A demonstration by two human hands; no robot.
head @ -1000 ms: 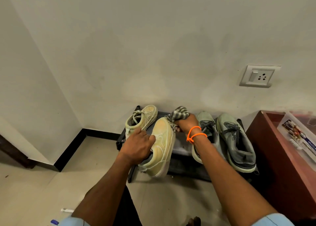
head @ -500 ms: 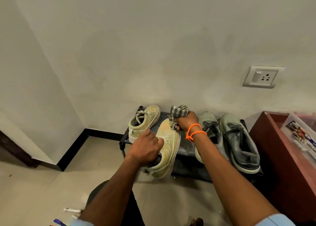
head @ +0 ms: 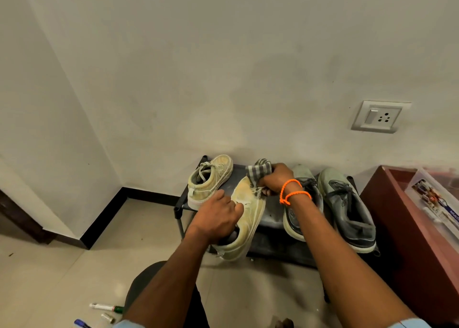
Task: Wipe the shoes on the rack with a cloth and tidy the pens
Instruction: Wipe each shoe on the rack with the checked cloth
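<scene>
Left hand (head: 218,216) curls round the collar of a scuffed yellow canvas shoe (head: 248,216), tilted at the front edge of the dark rack (head: 273,213). Right hand (head: 274,180) pinches a bunched striped cloth (head: 258,170) against the shoe's toe. Pens (head: 104,308) lie on the glossy tile floor, nearer the person and to the left.

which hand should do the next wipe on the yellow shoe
Right. The right hand already grips the striped cloth at the yellow shoe toe; the left hand is busy holding the shoe.
</scene>
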